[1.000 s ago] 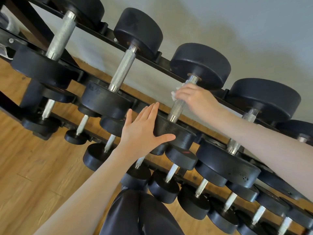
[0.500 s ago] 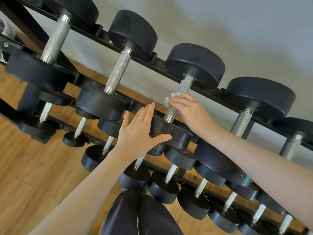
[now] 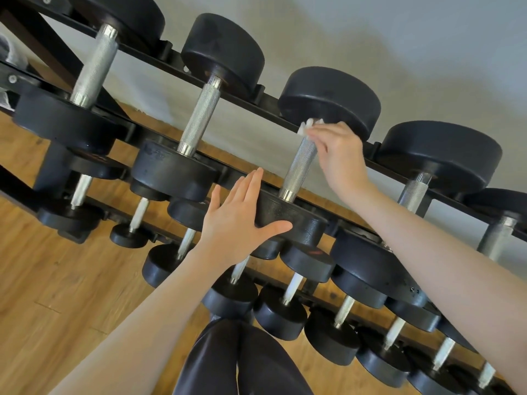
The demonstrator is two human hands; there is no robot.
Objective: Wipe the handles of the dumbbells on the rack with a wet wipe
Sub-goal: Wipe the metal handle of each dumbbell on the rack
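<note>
Head view: a pale wall and wood floor (image 3: 57, 280) lie behind a black rack (image 3: 379, 163) with several tiers of dumbbells. On the top tier the left hand (image 3: 236, 220) lies flat, fingers straight, against the near head (image 3: 293, 220) of the third dumbbell from the rack's left end, thumb hooked under its edge, seemingly steadying it. The right hand (image 3: 339, 155) pinches a white wipe (image 3: 309, 125) with curled fingers at the far end of that dumbbell's handle (image 3: 299, 166), close against the far head (image 3: 330, 98). Most of the knurled handle shows bare below the hand.

The step in hand looks like wiping this handle, with the wipe at its far end. The next move probably calls for drawing the wipe down toward the near head with the fingers wrapped round the handle, then shifting to the handle (image 3: 413, 191) toward the rack's right end.
</note>
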